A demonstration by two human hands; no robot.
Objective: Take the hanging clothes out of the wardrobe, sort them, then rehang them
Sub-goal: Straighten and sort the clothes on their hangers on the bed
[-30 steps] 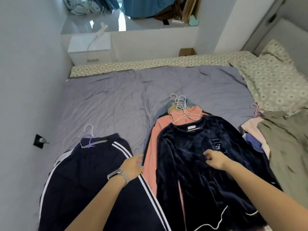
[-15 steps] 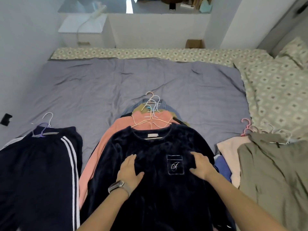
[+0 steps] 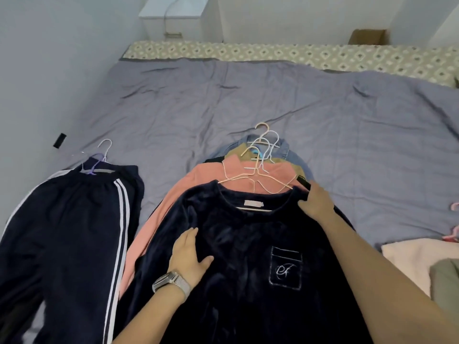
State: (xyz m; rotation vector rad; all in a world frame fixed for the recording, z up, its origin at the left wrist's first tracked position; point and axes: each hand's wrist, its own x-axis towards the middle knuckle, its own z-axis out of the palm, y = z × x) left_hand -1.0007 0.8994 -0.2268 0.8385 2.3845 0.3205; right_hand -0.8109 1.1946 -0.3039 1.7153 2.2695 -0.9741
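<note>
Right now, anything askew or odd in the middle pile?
Nothing damaged. The hangers in the middle pile lie crossed and tangled on the pink top. Right hand holds the navy velvet top at its shoulder; left hand lies flat on it.

Your right hand [image 3: 316, 203] has moved from the chest of the navy velvet top [image 3: 248, 269], beside the embroidered pocket [image 3: 285, 268], up to its right shoulder at the collar. Your left hand [image 3: 190, 252] has barely shifted and lies flat on the top's left chest. Your view has moved closer.
</note>
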